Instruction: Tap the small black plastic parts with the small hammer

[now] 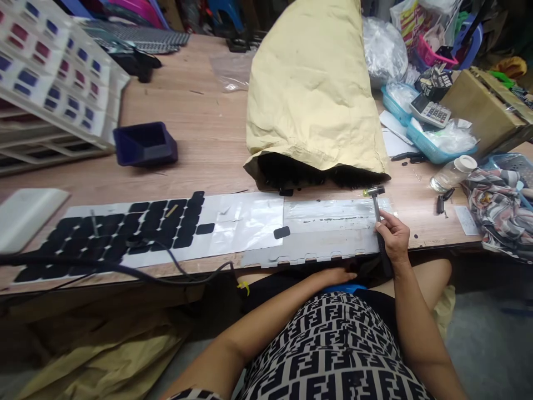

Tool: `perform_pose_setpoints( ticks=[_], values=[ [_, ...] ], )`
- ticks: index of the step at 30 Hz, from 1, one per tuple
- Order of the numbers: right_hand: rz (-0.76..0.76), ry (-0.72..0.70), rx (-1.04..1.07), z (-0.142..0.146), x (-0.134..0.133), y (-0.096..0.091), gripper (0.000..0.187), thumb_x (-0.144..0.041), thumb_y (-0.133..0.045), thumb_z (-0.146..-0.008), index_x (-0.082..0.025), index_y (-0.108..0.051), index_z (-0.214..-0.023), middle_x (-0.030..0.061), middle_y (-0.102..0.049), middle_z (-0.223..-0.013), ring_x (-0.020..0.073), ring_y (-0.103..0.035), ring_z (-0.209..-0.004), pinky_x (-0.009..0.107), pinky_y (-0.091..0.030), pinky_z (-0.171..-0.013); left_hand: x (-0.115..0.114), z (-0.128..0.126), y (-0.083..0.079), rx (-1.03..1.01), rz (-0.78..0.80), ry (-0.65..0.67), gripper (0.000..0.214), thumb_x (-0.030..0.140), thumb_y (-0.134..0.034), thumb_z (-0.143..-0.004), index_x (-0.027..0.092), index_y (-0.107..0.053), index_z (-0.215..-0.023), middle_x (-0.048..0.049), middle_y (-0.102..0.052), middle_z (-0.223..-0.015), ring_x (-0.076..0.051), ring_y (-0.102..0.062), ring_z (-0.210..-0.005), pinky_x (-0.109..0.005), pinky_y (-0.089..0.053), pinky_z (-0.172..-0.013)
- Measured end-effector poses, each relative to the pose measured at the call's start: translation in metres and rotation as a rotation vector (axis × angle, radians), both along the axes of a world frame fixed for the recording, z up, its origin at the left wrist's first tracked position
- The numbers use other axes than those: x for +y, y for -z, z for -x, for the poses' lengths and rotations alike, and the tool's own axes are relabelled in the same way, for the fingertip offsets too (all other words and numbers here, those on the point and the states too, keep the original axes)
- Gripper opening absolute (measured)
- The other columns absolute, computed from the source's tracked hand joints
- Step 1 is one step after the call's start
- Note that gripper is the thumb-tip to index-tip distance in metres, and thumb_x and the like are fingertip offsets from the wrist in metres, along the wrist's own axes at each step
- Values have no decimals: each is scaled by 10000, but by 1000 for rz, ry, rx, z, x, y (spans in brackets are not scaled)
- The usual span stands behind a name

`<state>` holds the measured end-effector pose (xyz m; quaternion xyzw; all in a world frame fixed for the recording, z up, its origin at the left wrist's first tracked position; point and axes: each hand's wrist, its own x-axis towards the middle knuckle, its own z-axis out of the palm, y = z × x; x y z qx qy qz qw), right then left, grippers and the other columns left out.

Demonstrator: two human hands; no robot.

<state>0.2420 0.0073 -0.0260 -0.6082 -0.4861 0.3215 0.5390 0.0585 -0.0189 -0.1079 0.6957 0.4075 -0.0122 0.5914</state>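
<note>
My right hand (395,236) is closed around the dark handle of a small hammer (375,206). The hammer's head, with a yellowish face on one end, points away from me over the right end of a grey board (328,247). Below the table's front edge, my left hand (336,276) rests over my lap with its fingers stretched out, partly in shadow. One black rounded piece (282,233) lies where the board meets a white sheet (250,222). Farther left, rows of similar black pieces (158,218) cover the sheet.
A large tan paper sack (312,83) with dark fuzzy contents opens toward me. Left are a dark blue bin (145,145), a white rack (95,119) and a black cable (137,274). Right are a lidded jar (453,173), blue baskets (441,153) and crumpled cloth (499,208).
</note>
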Motion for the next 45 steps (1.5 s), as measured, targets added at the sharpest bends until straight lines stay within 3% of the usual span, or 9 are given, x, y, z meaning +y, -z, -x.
perform_pose_setpoints(
  ticks=[6, 8, 10, 13, 16, 22, 29, 37, 45],
  values=[
    [3, -14, -22, -1, 0, 3, 361, -313, -704, -797, -187, -762, -1129, -40, -616, -634, 128, -555, -585, 285, -462, -617, 14, 19, -89, -341, -63, 395, 322, 420, -677, -888, 191, -747, -1103, -36, -747, -923, -158, -655, -793, -248, -467, -719],
    [5, -10, -29, -1, -1, 3, 368, -318, -703, -800, -187, -759, -1140, -39, -617, -638, 129, -556, -590, 284, -465, -620, 38, 27, -112, -433, -4, 305, 318, 448, -669, -892, 183, -751, -1048, -34, -745, -915, -149, -654, -788, -238, -472, -710],
    [8, -4, -39, 0, -1, 2, 374, -319, -704, -800, -186, -757, -1145, -39, -617, -640, 130, -553, -593, 283, -465, -618, 70, 30, -121, -408, -77, 33, 321, 459, -635, -902, 173, -744, -995, -48, -738, -904, -160, -652, -779, -254, -481, -693],
    [3, -2, -51, 0, -1, 2, 364, -313, -704, -798, -181, -759, -1133, -41, -609, -636, 128, -544, -590, 281, -458, -611, 120, 25, -115, -121, -404, -516, 317, 460, -619, -898, 167, -726, -954, -78, -731, -908, -207, -665, -829, -302, -494, -721],
    [-2, -18, -54, 0, -1, 3, 363, -311, -699, -805, -179, -757, -1138, -44, -596, -634, 126, -541, -587, 279, -450, -601, 155, 11, -106, 238, -578, -760, 441, 585, -667, -833, 159, -724, -935, -136, -737, -950, -312, -683, -967, -385, -512, -822],
    [0, -27, -60, 0, -1, 2, 373, -305, -693, -809, -177, -752, -1154, -42, -590, -643, 127, -540, -598, 281, -443, -601, 175, -9, -103, 465, -580, -728, 551, 630, -658, -810, 136, -740, -1039, -201, -742, -1051, -391, -686, -1026, -439, -531, -841],
    [-3, -36, -49, 2, -2, -1, 367, -292, -696, -806, -174, -755, -1149, -41, -578, -653, 125, -540, -603, 278, -440, -602, 177, 19, -97, 399, -521, -616, 469, 561, -700, -794, 211, -717, -1107, -129, -739, -1146, -334, -671, -1088, -377, -516, -856],
    [6, -47, -88, 2, -3, 1, 384, -298, -684, -816, -175, -748, -1173, -42, -559, -657, 120, -519, -601, 276, -428, -597, 152, 54, -113, 374, -533, -414, 226, 275, -640, -779, 258, -736, -982, -34, -753, -961, -233, -664, -897, -297, -451, -718],
    [13, -56, -114, 1, -2, 0, 383, -303, -685, -825, -176, -743, -1182, -42, -552, -662, 119, -507, -603, 281, -426, -608, 141, 47, -100, 264, -690, -431, 321, 440, -726, -789, 242, -730, -1041, -57, -690, -1022, -248, -630, -968, -317, -466, -791]
  ],
)
